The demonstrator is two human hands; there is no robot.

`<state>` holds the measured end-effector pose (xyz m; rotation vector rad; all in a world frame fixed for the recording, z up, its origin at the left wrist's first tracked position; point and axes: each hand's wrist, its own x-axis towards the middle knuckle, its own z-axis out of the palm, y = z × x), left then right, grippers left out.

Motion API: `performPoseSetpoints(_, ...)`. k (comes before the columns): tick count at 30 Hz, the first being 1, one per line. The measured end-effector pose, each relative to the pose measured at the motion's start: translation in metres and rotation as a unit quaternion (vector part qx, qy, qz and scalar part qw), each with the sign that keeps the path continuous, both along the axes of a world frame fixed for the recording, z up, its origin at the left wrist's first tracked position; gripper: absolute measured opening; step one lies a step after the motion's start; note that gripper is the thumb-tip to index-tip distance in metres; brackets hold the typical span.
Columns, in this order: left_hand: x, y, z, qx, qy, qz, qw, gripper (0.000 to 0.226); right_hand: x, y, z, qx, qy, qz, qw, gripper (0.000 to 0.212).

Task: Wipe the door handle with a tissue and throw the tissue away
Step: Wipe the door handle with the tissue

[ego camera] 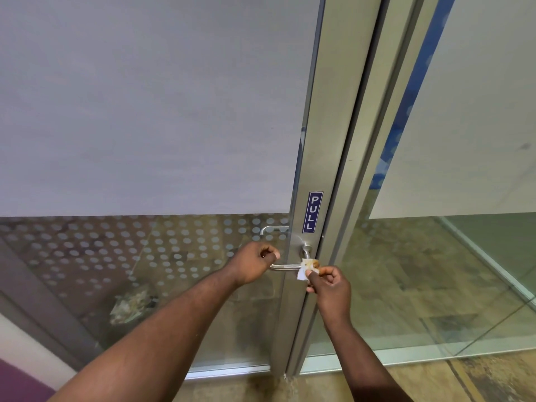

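A silver lever door handle (287, 266) sticks out from the metal stile of a frosted glass door, just under a blue PULL sticker (312, 211). My left hand (255, 264) is closed around the free left end of the lever. My right hand (327, 284) pinches a small white tissue (306, 269) between thumb and fingers, pressed against the lever near its bend by the rose. The tissue shows a brownish stain on its upper part.
The door's metal stile (304, 300) meets the fixed frame (348, 198) on the right, with a glass side panel (435, 271) beyond. A second handle (272, 229) shows through the dotted glass. Stone-patterned floor (478, 378) lies below.
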<state>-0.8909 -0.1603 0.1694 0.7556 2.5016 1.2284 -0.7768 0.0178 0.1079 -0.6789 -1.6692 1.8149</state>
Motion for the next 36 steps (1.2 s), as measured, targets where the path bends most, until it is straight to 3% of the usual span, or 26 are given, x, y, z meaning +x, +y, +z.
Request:
performPoseSetpoints(3,-0.001,-0.011,0.001,-0.03,0.059,0.044,0.997,0.017,-0.01,0.005,0.004,0.056,0.009,-0.009,0.998,0.037)
performPoseSetpoints(5,0.0,-0.019,0.008,-0.041,0.186,0.071,0.979,0.025,-0.018,0.005,0.006,0.143,0.006,0.004,0.99,0.045)
performPoseSetpoints(8,-0.004,-0.026,0.033,0.0,0.432,0.06,0.9,0.03,-0.03,0.004,0.005,0.328,-0.031,0.03,0.944,0.04)
performPoseSetpoints(11,-0.019,-0.025,0.071,0.045,0.533,0.056,0.843,0.036,-0.034,-0.002,-0.003,0.485,-0.085,0.039,0.87,0.035)
performPoseSetpoints(14,-0.035,-0.021,0.112,0.05,0.569,0.063,0.818,0.044,-0.039,-0.017,-0.009,0.549,-0.089,0.064,0.829,0.031)
performPoseSetpoints(18,-0.055,-0.022,0.141,0.021,0.608,0.062,0.791,0.049,-0.057,-0.043,-0.005,0.565,-0.096,0.09,0.814,0.03)
performPoseSetpoints(24,-0.078,-0.024,0.146,-0.013,0.628,0.05,0.776,0.056,-0.085,-0.063,0.011,0.554,-0.159,0.103,0.81,0.027)
performPoseSetpoints(30,-0.093,-0.025,0.138,-0.04,0.641,0.047,0.765,0.062,-0.077,-0.062,0.003,0.615,-0.135,0.133,0.765,0.026)
performPoseSetpoints(36,-0.1,-0.023,0.135,-0.051,0.654,0.055,0.753,0.061,-0.045,-0.021,-0.017,0.603,-0.086,0.088,0.788,0.031)
